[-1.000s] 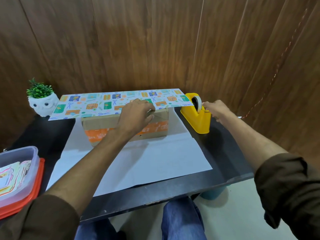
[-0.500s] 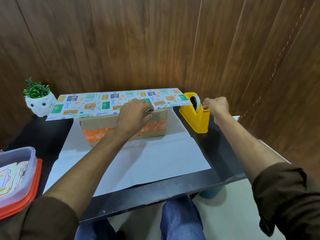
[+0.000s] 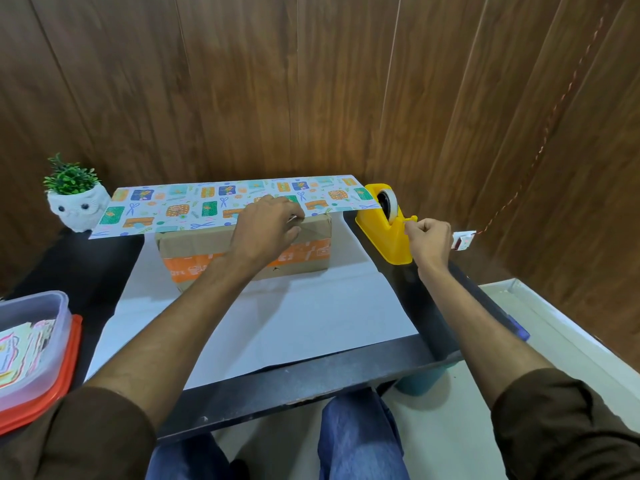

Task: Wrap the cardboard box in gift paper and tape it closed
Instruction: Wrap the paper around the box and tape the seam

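Left hand (image 3: 266, 230) presses gift paper (image 3: 207, 206) onto box (image 3: 313, 237); right hand (image 3: 429, 239) pinches tape (image 3: 410, 220) at dispenser (image 3: 384, 233); owl planter (image 3: 78, 206) left.

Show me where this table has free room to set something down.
Free: the white gift paper before the cardboard box, between the forearms; the dark table between box and plastic container. Crowded: the back row, owl pot, left hand, tape dispenser, right hand pinching tape.
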